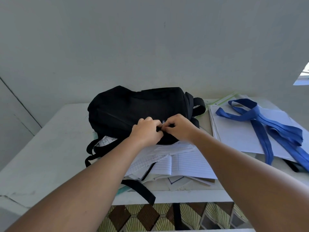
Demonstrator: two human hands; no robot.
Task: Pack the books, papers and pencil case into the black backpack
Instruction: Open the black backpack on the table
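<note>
The black backpack (pixel 133 106) lies on its side on the white table (pixel 55 144), against the wall. My left hand (pixel 147 131) and my right hand (pixel 178 128) meet at its near edge, fingers curled and pinching the black fabric beside a small label. What exactly they pinch is hidden by the fingers. Lined papers and notebooks (pixel 180 163) lie in a loose pile under and in front of the backpack. A second stack of white papers (pixel 237 131) sits to the right. No pencil case is visible.
A blue cloth bag with long handles (pixel 260 121) lies across the right paper stack. Black backpack straps (pixel 138 190) trail over the table's front edge. The wall stands right behind the backpack. Patterned floor tiles (pixel 167 218) show below the table.
</note>
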